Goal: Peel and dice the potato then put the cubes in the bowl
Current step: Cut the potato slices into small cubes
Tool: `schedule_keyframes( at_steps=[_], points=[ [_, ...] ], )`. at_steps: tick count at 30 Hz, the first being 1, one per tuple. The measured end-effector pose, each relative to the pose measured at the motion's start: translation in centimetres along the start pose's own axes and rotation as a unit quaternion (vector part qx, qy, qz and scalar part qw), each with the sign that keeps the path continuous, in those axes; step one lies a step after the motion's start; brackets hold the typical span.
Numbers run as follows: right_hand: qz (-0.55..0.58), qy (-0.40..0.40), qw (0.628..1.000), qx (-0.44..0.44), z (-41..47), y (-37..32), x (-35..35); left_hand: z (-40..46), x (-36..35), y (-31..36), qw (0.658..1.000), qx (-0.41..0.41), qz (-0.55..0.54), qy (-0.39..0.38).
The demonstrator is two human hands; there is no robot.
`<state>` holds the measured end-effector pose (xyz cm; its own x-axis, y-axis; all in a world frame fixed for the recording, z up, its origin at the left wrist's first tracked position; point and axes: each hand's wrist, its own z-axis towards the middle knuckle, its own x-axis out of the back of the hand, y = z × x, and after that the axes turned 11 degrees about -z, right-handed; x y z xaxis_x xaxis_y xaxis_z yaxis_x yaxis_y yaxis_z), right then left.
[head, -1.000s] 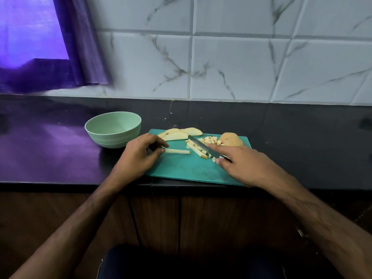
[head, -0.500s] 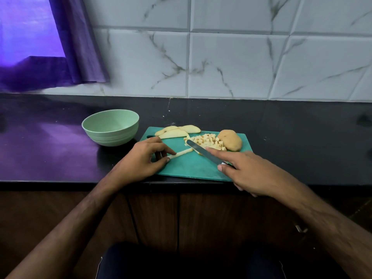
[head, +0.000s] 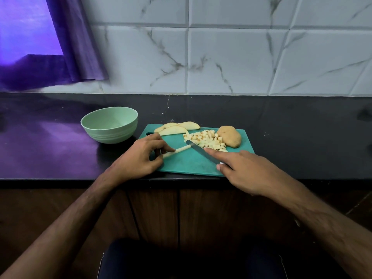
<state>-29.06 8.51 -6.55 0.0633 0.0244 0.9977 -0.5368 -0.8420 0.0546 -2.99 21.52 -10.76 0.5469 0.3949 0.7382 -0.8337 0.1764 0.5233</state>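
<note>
Left hand (head: 138, 158) pinches the potato stick (head: 177, 151); right hand (head: 243, 170) grips the knife (head: 201, 151), blade tip at the stick's far end. Best to cut short, even steps, fingertips tucked back. Diced cubes (head: 207, 140) heap just beyond the knife; green bowl (head: 109, 124) beyond the left hand looks empty.

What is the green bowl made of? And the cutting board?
The bowl looks like matte plastic or a wheat-straw blend: pale mint, dull sheen, moulded ridges near its base. The cutting board seems to be thin teal plastic: flat, even colour, with a handle slot at its far left corner.
</note>
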Motion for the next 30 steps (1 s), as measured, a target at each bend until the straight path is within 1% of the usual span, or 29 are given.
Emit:
schedule_keyframes(
  at_steps=[2,4,11,16,21,30],
  points=[
    [-0.021,0.025,0.999,-0.001,-0.1,-0.1,0.4,0.0,-0.1,-0.1,1.0,-0.002,0.003,0.0],
    [-0.017,0.04,0.999,0.004,0.0,-0.1,0.7,0.0,-0.1,-0.1,1.0,-0.002,0.003,0.001],
    [-0.015,0.018,1.0,0.008,-0.1,-0.8,-0.7,0.0,-0.1,0.0,1.0,-0.003,0.002,-0.002],
    [-0.026,0.004,1.0,0.008,-0.2,-1.0,0.0,-0.1,0.0,-0.1,1.0,-0.006,0.002,0.0],
    [-0.002,0.037,0.999,0.004,-0.2,-0.5,1.2,-0.1,-0.1,-0.1,1.0,-0.013,0.004,0.003],
    [-0.007,0.026,1.0,0.007,-0.2,-1.9,-0.5,0.0,0.1,0.0,1.0,-0.008,0.006,-0.002]
  ],
)
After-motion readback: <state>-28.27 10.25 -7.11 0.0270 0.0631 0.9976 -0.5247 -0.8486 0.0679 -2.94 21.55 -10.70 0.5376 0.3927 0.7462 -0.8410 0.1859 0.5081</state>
